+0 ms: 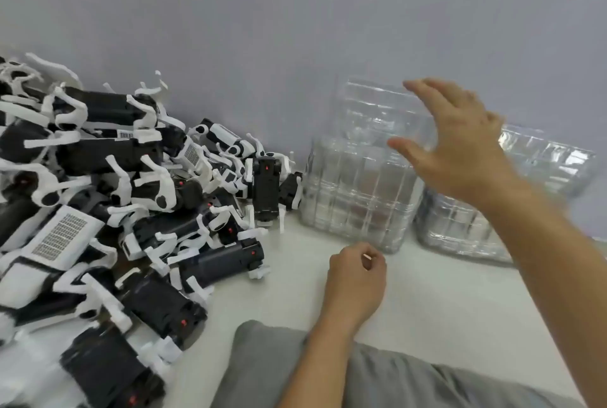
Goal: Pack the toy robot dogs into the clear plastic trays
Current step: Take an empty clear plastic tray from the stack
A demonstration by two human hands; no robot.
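On the white floor by the wall: this is where I sit, and all my things are here.
Wall [295,13]: big and pale grey-blue, right behind everything.
Floor [443,309]: white and smooth under my hands.
Pile of toy robot dogs [115,194]: a big heap on my left, black bodies with white legs sticking out every way (some have little red dots). The heap reaches right up to the near stack.
Near stack of clear plastic trays [354,184]: stands against the wall in the middle, see-through and shiny.
Far stack of clear plastic trays [542,171]: just beside the first one, on my right, partly hidden by my arm.
My leg [377,374]: in grey cloth at the bottom.
My right hand [460,145]: up in the air in front of the near stack, fingers spread wide, holding nothing. It looks blurry.
My left hand [356,279]: low over the floor near the foot of the near stack, fingers curled in. I cannot tell if it pinches anything.
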